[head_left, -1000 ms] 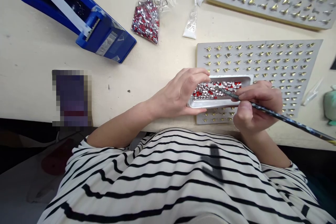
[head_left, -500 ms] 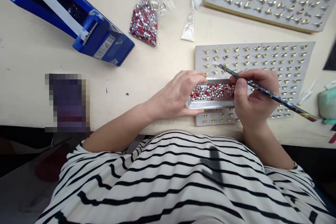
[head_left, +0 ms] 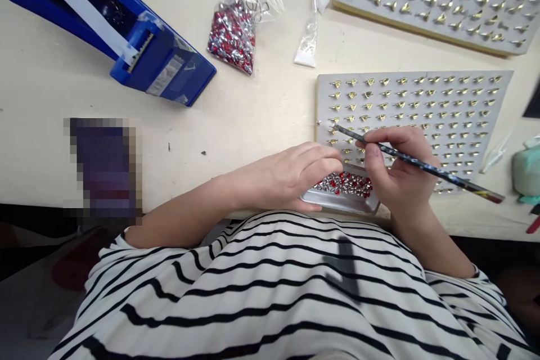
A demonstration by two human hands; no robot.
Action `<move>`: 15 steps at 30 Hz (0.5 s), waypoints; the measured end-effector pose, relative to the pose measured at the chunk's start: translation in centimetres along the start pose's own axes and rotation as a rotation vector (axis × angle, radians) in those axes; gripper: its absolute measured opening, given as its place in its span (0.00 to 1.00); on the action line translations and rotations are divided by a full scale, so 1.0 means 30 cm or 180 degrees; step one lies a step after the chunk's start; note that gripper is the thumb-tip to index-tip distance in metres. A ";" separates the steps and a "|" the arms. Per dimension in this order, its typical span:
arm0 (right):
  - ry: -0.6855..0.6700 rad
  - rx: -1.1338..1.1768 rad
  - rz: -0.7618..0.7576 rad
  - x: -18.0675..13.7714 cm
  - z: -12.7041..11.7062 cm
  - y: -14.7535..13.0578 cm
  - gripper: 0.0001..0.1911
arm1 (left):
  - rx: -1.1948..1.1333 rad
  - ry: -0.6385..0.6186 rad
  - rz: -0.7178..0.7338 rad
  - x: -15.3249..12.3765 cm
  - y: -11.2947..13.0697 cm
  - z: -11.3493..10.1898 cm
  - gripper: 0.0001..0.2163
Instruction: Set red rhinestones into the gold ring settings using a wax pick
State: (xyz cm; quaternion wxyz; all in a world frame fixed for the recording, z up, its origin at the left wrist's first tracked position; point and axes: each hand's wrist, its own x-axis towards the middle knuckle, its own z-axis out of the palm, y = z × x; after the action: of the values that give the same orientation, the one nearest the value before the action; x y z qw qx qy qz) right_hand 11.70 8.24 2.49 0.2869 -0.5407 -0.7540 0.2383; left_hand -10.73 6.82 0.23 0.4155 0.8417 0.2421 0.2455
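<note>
My left hand (head_left: 310,171) is closed around the left end of a small clear plastic tray (head_left: 358,202), its fingers over the far rim. Inside lie many silver and red rhinestones (head_left: 348,184). My right hand (head_left: 399,166) pinches a dark, speckled pen-like stick (head_left: 415,164), its pale tip pointing left. That tip is over the left edge of a grey foam board (head_left: 447,74) set with rows of gold rings with triangular faces. A tiny silver stone (head_left: 319,123) appears just left of the tip; whether it touches the tip I cannot tell.
Another foam board of gold rings (head_left: 439,17) lies at the back right. Left of it are a small white-filled plastic cone (head_left: 307,48) and a bag of red stones (head_left: 232,34). A blue tape dispenser (head_left: 169,70) stands left, and a pixelated object (head_left: 105,169) lies nearer.
My left hand has brought the tray down toward my body, uncovering more of the ring board. My right hand has shifted slightly left and down with the stick.
</note>
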 end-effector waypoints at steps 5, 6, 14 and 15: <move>-0.0192 -0.0116 -0.0187 0.004 0.011 -0.014 0.09 | 0.0093 0.0035 0.0043 -0.003 -0.007 0.001 0.25; -0.0205 -0.0123 -0.0248 0.004 0.014 -0.017 0.09 | 0.0102 0.0056 0.0060 -0.003 -0.007 0.000 0.25; -0.0206 -0.0463 -0.0375 -0.003 0.027 -0.019 0.10 | 0.0043 0.0056 0.0059 -0.008 -0.008 -0.002 0.25; -0.0135 -0.0506 -0.0403 -0.005 0.026 -0.019 0.11 | 0.0035 0.0071 0.0079 -0.008 -0.010 -0.001 0.25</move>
State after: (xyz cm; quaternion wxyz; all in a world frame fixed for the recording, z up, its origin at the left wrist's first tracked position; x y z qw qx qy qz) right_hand 10.82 7.87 2.28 0.2415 -0.5079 -0.8091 0.1705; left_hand -10.99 6.84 -0.05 0.4050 0.8441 0.2376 0.2587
